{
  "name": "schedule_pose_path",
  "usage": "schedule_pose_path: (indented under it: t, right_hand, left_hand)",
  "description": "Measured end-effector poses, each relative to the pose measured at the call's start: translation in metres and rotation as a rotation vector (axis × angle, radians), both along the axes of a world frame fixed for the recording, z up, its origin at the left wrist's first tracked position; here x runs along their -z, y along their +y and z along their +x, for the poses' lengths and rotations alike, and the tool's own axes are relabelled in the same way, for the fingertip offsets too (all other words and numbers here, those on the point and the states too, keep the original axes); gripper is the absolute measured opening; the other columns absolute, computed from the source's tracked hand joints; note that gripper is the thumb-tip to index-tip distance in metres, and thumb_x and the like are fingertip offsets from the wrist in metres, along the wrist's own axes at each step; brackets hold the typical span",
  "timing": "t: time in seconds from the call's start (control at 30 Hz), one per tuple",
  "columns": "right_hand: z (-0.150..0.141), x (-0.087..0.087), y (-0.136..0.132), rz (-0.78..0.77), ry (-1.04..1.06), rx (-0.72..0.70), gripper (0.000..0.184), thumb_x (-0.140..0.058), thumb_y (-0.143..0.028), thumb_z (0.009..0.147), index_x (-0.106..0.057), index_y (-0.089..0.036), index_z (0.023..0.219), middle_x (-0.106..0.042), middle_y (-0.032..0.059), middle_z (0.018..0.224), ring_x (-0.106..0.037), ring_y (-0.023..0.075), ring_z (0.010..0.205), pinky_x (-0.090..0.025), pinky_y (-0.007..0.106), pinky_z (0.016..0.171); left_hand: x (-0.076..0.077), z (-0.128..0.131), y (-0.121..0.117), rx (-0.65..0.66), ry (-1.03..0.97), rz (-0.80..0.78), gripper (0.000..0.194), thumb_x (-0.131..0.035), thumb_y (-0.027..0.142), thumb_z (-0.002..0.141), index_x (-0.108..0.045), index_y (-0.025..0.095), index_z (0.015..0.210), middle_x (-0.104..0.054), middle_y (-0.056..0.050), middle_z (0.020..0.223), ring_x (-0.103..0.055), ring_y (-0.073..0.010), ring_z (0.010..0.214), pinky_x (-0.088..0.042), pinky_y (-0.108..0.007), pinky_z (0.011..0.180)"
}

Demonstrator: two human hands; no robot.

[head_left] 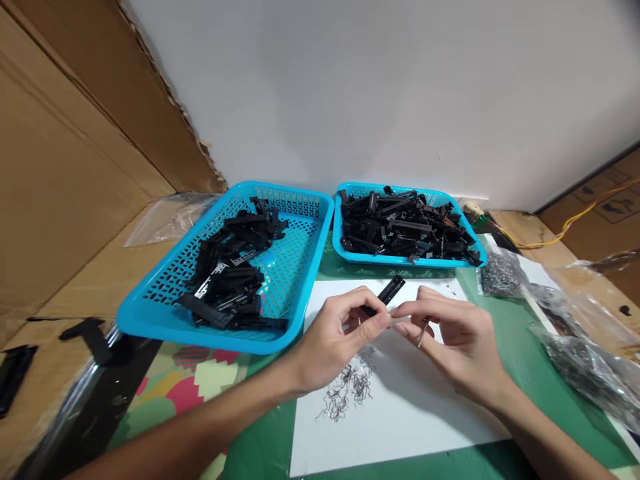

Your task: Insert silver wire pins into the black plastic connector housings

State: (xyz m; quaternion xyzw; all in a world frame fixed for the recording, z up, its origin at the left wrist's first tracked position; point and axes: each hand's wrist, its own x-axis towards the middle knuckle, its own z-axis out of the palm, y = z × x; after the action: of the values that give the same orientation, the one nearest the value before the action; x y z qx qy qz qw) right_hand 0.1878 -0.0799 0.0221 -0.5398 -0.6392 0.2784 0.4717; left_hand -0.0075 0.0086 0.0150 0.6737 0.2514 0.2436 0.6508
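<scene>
My left hand (345,333) is closed around a long black plastic part (391,292), which points up and away to the right from its fingers. Close beside it, my right hand (455,337) pinches with its fingertips near the end of the part. A thin metal piece (423,333) shows between the fingers of that hand; its full shape is hidden. Below both hands, a heap of small bent metal wires (350,387) lies on a white sheet (400,427).
A blue basket (295,337) at the left and another blue basket (410,260) at the back hold many black parts. Bags of small metal pieces (503,272) lie at the right, near yellow wires (565,233). Loose black parts (93,337) sit at the far left.
</scene>
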Motion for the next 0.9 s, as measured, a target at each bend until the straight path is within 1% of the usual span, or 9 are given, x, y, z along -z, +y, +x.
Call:
schedule_pose_path:
  t: [0.13,0.27,0.37,0.5,0.57,0.63,0.7,0.8,0.9]
  right_hand:
    - [-0.008,0.004,0.002,-0.025,0.071,0.102,0.01,-0.074,-0.03,0.095,-0.083,-0.025,0.095,-0.07,0.0016,0.069,-0.057,0.0164,0.061,-0.044,0.03,0.057]
    - [-0.016,0.008,0.005,-0.13,0.171,0.149,0.02,-0.073,-0.037,0.094,-0.081,-0.022,0.086,-0.075,0.0045,0.075,-0.059,0.0165,0.062,-0.045,0.028,0.055]
    - [-0.019,0.01,0.005,-0.179,0.194,0.163,0.024,-0.072,-0.042,0.094,-0.079,-0.02,0.085,-0.068,0.0023,0.068,-0.054,0.0148,0.059,-0.04,0.026,0.052]
    - [-0.004,0.006,0.006,-0.23,0.165,0.2,0.029,-0.071,-0.046,0.094,-0.076,-0.02,0.085,-0.061,0.0006,0.064,-0.048,0.014,0.056,-0.035,0.026,0.05]
    - [0.011,0.001,0.008,-0.283,0.075,0.187,0.029,-0.069,-0.046,0.095,-0.077,-0.02,0.084,-0.063,0.0017,0.065,-0.05,0.0146,0.057,-0.035,0.026,0.05]
    - [0.027,-0.003,0.01,-0.348,-0.041,0.143,0.03,-0.068,-0.045,0.095,-0.077,-0.02,0.081,-0.063,0.0017,0.063,-0.05,0.0151,0.057,-0.034,0.027,0.05]
    - [0.039,-0.006,0.011,-0.401,-0.121,0.086,0.032,-0.065,-0.044,0.097,-0.075,-0.02,0.078,-0.064,0.002,0.063,-0.051,0.0155,0.058,-0.034,0.027,0.05]
    - [0.044,-0.008,0.011,-0.455,-0.195,0.009,0.028,-0.061,-0.037,0.099,-0.073,-0.021,0.079,-0.068,0.0016,0.068,-0.054,0.0154,0.06,-0.036,0.027,0.052]
    - [0.04,-0.008,0.012,-0.514,-0.269,-0.029,0.02,-0.061,-0.027,0.097,-0.073,-0.021,0.082,-0.073,0.0005,0.074,-0.059,0.0153,0.065,-0.039,0.027,0.058]
  left_hand:
    - [0.001,0.0,-0.001,-0.023,0.01,0.003,0.028,-0.061,0.041,0.104,-0.068,0.017,0.093,-0.058,-0.001,0.088,-0.05,-0.0153,0.08,-0.038,-0.028,0.071]
    - [0.001,0.0,-0.002,-0.07,0.042,0.021,0.029,-0.06,0.042,0.105,-0.067,0.017,0.091,-0.054,0.001,0.086,-0.048,-0.0141,0.078,-0.036,-0.027,0.07]
    - [0.001,0.0,-0.003,-0.07,0.09,0.036,0.031,-0.056,0.043,0.107,-0.066,0.018,0.092,-0.052,0.001,0.086,-0.047,-0.0136,0.076,-0.036,-0.028,0.069]
    - [0.002,-0.001,-0.005,0.014,0.152,0.043,0.027,-0.047,0.042,0.111,-0.066,0.021,0.11,-0.06,-0.001,0.098,-0.049,-0.0138,0.077,-0.039,-0.028,0.07]
    - [0.004,-0.001,-0.007,0.02,0.148,0.022,0.022,-0.052,0.038,0.109,-0.06,0.025,0.125,-0.062,0.0,0.097,-0.052,-0.014,0.078,-0.04,-0.027,0.071]
    - [0.006,0.0,-0.009,0.011,0.134,-0.021,0.03,-0.063,0.032,0.104,-0.056,0.026,0.132,-0.062,0.002,0.091,-0.057,-0.0146,0.081,-0.043,-0.027,0.074]
    - [0.008,0.001,-0.01,0.01,0.13,-0.063,0.027,-0.07,0.029,0.099,-0.062,0.023,0.124,-0.064,0.002,0.087,-0.062,-0.0152,0.083,-0.046,-0.027,0.077]
    - [0.01,0.003,-0.008,0.029,0.14,-0.09,0.015,-0.07,0.03,0.099,-0.073,0.018,0.107,-0.069,0.0,0.081,-0.064,-0.0149,0.079,-0.049,-0.027,0.075]
    - [0.011,0.003,-0.007,0.042,0.164,-0.076,0.014,-0.072,0.028,0.097,-0.078,0.019,0.106,-0.07,0.0,0.083,-0.066,-0.014,0.074,-0.051,-0.027,0.073]
